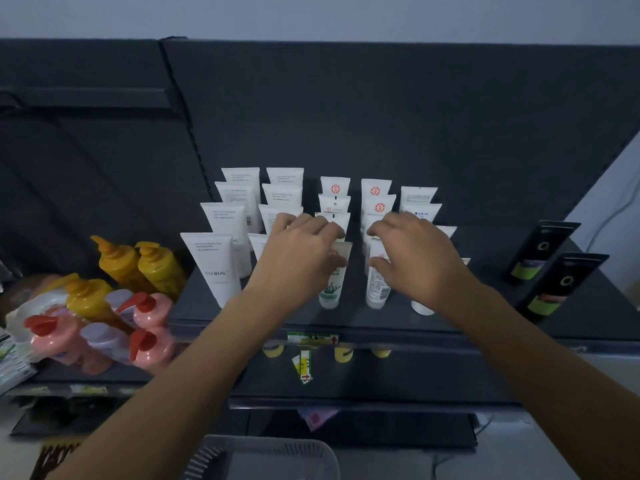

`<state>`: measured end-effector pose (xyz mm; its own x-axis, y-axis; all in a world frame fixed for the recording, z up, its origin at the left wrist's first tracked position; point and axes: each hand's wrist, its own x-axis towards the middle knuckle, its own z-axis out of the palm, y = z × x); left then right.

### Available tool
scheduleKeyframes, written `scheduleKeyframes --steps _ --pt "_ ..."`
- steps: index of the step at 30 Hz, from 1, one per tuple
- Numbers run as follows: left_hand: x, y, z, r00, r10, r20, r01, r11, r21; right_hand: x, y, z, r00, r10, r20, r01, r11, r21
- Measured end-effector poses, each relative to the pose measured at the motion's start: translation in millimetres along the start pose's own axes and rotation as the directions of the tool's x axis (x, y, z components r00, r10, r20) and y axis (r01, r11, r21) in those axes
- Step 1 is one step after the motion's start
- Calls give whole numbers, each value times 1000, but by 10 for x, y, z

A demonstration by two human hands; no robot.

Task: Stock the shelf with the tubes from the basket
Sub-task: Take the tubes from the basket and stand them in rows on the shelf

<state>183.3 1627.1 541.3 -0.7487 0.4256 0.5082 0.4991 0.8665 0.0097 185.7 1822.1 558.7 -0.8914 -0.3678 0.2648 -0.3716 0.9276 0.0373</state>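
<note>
Several white tubes stand cap-down in rows on the dark shelf (485, 327). My left hand (298, 254) grips the upper end of a white tube with a green plant print (332, 289) at the front of the middle row. My right hand (415, 258) holds the top of a white tube with small print (377, 285) in the row just to the right. Both tubes stand upright with their caps on the shelf. A grey slatted basket (263, 459) sits at the bottom of the view; its contents are not visible.
Larger white tubes (214, 265) fill the rows to the left. Two black packs (547, 271) lean at the right end of the shelf. Yellow and pink pump bottles (138, 306) crowd a lower shelf at the left. A green price tag (311, 339) hangs on the shelf edge.
</note>
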Motion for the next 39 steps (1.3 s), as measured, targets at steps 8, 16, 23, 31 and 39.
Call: scheduleKeyframes --steps 8,16,23,31,39 --pt "-1298 -350 249 985 -33 167 75 965 -251 -585 -788 283 996 52 -77 -44 994 95" --pt "-3017 -622 1186 742 -130 658 368 899 -238 -1351 -1719 1935 920 45 390 -158 951 264" --pt "-4218 -218 2304 455 -134 880 591 785 -186 -1814 -2047 3471 703 -3 711 -237 942 239" --pt "-4792 -35 3706 393 -127 911 615 773 -158 -2475 -2264 4555 351 -70 934 -376 903 209" --pt "-4776 81 4310 404 -13 915 448 875 -185 -2910 -2375 4784 198 -204 959 -312 914 259"
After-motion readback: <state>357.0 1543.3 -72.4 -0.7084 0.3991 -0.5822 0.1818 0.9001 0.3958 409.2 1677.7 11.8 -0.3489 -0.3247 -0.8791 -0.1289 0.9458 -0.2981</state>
